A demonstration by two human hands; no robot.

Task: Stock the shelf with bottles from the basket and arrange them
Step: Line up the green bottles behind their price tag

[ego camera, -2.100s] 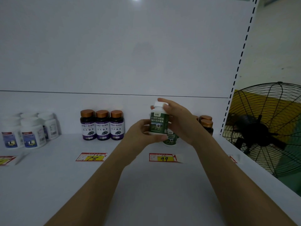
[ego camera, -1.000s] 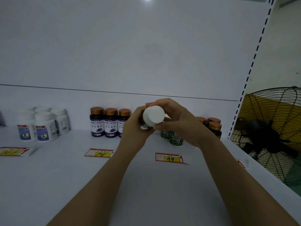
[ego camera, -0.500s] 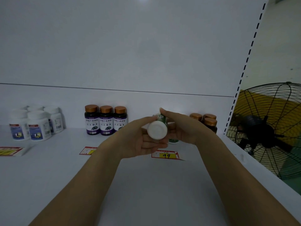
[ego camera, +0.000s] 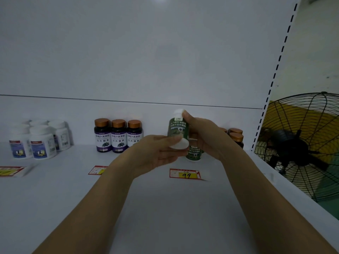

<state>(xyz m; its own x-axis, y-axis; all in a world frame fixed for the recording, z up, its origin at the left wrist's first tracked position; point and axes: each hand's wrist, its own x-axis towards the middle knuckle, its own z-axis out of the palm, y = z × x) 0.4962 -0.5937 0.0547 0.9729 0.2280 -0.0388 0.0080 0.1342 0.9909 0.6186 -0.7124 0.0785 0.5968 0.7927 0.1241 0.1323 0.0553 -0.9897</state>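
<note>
Head view: stocking is looking partly done. White bottles (ego camera: 39, 142), three purple-label bottles (ego camera: 118, 136), brown-capped bottles (ego camera: 236, 136) and at least one shelved green bottle (ego camera: 194, 153) are already standing at the back of the shelf (ego camera: 165, 208). The basket isn't showing, so what's left is unknowable. Both hands are holding the held green bottle (ego camera: 178, 132) in the air, near upright with its base tipping toward camera, just in front of the shelved one and beyond the 99 price tag (ego camera: 186, 174). The right hand (ego camera: 203, 136) is wrapping the bottle's right side, one fingertip reaching the white cap. The left hand (ego camera: 157, 153) is pinching the base, thumb on the label, fingers lying fairly straight underneath. Placing and aligning are probably remaining.
</note>
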